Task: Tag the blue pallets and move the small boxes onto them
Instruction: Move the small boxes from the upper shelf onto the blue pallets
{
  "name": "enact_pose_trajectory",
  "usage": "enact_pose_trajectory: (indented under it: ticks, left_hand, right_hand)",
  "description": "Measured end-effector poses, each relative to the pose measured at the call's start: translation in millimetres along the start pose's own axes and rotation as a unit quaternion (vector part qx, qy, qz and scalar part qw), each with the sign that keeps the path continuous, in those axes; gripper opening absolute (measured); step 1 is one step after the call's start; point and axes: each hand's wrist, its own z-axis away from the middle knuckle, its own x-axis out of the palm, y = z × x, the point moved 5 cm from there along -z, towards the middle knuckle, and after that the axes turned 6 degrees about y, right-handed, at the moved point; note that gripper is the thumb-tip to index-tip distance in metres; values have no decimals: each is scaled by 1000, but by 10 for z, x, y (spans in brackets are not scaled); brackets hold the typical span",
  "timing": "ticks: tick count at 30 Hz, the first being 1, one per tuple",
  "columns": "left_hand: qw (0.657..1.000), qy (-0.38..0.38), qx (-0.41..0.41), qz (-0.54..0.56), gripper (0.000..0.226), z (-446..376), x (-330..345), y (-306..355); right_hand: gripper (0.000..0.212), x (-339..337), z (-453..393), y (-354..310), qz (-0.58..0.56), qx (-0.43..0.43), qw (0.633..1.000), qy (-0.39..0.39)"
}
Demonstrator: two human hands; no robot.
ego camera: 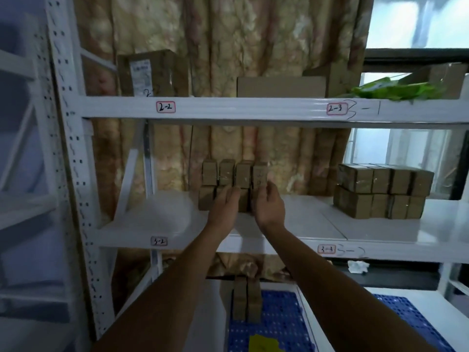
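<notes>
A two-layer stack of small brown boxes (225,174) stands on the white middle shelf (317,224). My left hand (224,204) lies flat against the lower boxes, fingers together. My right hand (269,201) cups the stack's right end, fingers slightly spread. A second stack of small boxes (380,190) sits further right on the same shelf. Below, a blue pallet (279,323) carries a few small boxes (247,301) and a yellow tag (264,342). Another blue pallet (416,323) lies at the bottom right.
The upper shelf (253,107) holds a taped carton (152,73), a flat carton (281,86) and a green bag (396,88). Shelf labels read 2-2, 2-3, 3-2, 3-3. A perforated upright (71,148) stands left. A curtain hangs behind; crumpled paper (357,266) lies lower right.
</notes>
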Motion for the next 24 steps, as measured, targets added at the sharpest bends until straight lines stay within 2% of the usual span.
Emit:
enact_pose_trajectory:
  ticks: [2, 5, 10, 12, 16, 21, 22, 24]
  left_hand:
    - [1000, 22, -3, 4, 46, -308, 150, -45]
    - [997, 67, 27, -10, 37, -689, 288, -30]
    - [991, 104, 37, -72, 38, -1114, 439, -89]
    - [991, 101, 33, -86, 34, -1203, 508, -125]
    - [994, 67, 33, -85, 32, -1318, 606, -162]
    - [995, 64, 57, -44, 14, -1271, 596, -101]
    - [996, 63, 59, -37, 15, -1252, 590, -89]
    - [996, 64, 55, -25, 32, -1193, 570, -52]
  right_hand:
    - [51, 62, -362, 129, -8, 11, 1000, 16]
    - [63, 193, -852, 319, -14, 48, 999, -2]
    - [62, 498, -1287, 610, -31, 93, 992, -74]
    - [50, 585, -1341, 645, -37, 85, 993, -78]
    - [55, 616, -1360, 646, -46, 88, 993, -67]
    - [55, 462, -1302, 560, -57, 85, 993, -51]
    - [53, 413, -1282, 518, -56, 77, 995, -43]
    - [52, 305, -1219, 428, -57, 64, 996, -31]
